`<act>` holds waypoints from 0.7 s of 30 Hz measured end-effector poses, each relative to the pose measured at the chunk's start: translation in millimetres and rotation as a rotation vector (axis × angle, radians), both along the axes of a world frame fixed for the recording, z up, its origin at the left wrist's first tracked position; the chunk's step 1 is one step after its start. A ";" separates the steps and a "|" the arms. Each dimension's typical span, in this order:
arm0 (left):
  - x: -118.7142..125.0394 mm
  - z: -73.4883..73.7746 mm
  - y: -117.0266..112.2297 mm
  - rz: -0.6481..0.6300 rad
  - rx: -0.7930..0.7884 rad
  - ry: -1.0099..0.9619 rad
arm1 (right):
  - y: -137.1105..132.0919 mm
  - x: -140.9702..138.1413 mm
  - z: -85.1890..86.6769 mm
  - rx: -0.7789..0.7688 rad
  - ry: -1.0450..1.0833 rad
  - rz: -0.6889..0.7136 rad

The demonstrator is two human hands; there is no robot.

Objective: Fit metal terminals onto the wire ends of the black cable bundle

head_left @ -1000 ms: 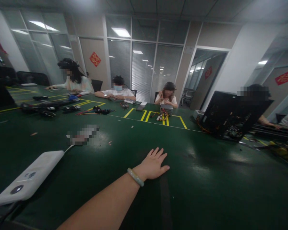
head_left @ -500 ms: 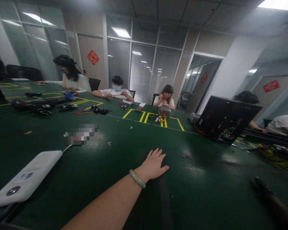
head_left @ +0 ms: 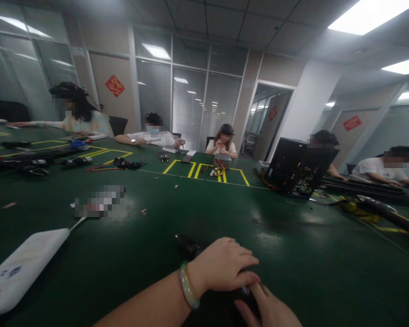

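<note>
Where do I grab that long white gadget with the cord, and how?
Probably around the middle of the white gadget, from above, pinching both long edges: it lies flat and looks much longer than wide. I'd stay off the far end, because the white cord joins there.

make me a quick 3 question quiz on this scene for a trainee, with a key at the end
1. Multiple choice: what circles the wrist behind the left hand?
a) a watch
b) a bangle
c) a cloth band

2. True or false: in this view, the black computer case stands to the right of the white device that has a cable.

3. Fill in the blank: the right hand has its thumb and fingers around a ____ object.

Key: 1. b; 2. true; 3. black
</note>
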State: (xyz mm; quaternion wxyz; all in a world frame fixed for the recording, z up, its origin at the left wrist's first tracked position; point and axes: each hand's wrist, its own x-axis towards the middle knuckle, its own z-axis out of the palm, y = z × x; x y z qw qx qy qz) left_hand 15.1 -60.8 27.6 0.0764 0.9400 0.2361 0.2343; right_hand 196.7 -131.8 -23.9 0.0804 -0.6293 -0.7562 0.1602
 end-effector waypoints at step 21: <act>-40.4 -30.5 67.9 0.680 0.036 0.027 | 139.2 -46.5 44.4 0.167 0.173 0.215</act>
